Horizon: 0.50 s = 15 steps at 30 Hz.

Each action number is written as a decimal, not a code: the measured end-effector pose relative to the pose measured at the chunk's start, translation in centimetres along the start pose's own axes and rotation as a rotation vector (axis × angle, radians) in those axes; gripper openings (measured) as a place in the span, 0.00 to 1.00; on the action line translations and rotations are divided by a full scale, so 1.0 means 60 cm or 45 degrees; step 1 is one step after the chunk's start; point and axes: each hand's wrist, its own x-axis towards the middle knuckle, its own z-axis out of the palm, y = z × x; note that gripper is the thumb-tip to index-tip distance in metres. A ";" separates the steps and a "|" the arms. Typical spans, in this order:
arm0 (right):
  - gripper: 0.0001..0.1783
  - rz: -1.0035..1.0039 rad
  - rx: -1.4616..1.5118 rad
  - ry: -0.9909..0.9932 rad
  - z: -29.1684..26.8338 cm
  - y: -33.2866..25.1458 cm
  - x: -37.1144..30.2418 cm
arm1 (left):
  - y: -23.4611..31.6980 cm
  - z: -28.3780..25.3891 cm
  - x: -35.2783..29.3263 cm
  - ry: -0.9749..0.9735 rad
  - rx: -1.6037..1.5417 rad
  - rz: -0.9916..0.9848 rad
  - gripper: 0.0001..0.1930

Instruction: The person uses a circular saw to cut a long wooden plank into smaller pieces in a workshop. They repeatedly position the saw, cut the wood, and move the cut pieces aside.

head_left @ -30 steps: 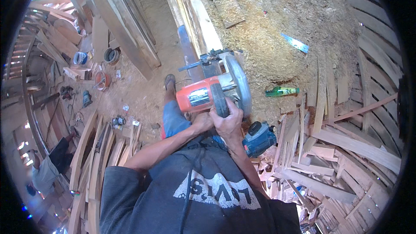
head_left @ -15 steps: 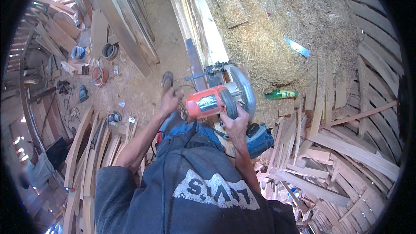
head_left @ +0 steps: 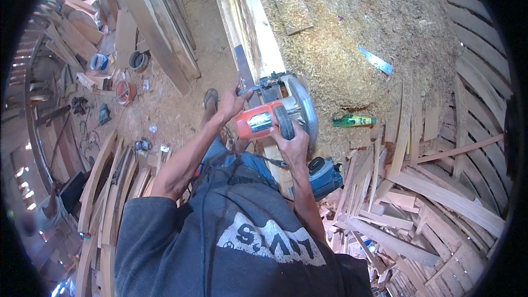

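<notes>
My right hand (head_left: 292, 142) grips the rear handle of a red circular saw (head_left: 257, 122) with a black handle and a silver blade guard. The saw rests on a long pale plank (head_left: 263, 33) running away from me. My left hand (head_left: 234, 102) is closed on the end of the guide rod (head_left: 248, 91) that sticks out from the saw's left side. A narrow dark strip (head_left: 243, 65) lies along the plank's left edge, just beyond that hand. The blade is hidden under the guard.
A blue power tool (head_left: 323, 176) sits right of the plank, near my right forearm. Sawdust holds a green bottle (head_left: 355, 121) and a light-blue strip (head_left: 375, 59). Boards (head_left: 157, 27) lean at far left, near an orange bucket (head_left: 125, 93). Another person (head_left: 52, 209) is at the left edge.
My left hand has moved right and away from me, from beside the saw onto its guide rod. My right hand stays on the handle. The view has shifted slightly.
</notes>
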 end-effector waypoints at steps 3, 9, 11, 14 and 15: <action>0.18 0.036 -0.001 -0.021 0.002 0.007 0.002 | 0.002 -0.001 -0.002 -0.005 -0.008 0.062 0.43; 0.20 0.074 0.004 -0.019 -0.013 -0.002 0.003 | 0.065 -0.003 -0.113 0.172 -0.006 0.209 0.23; 0.21 0.041 -0.049 -0.030 -0.011 0.006 0.005 | 0.152 -0.013 -0.213 -0.485 -0.087 -0.078 0.22; 0.23 0.167 0.076 -0.104 -0.008 -0.003 0.009 | 0.072 0.089 -0.241 -0.603 -0.468 0.228 0.21; 0.27 0.092 -0.025 -0.112 -0.010 0.000 0.011 | 0.077 0.115 -0.243 -0.543 -0.430 0.279 0.21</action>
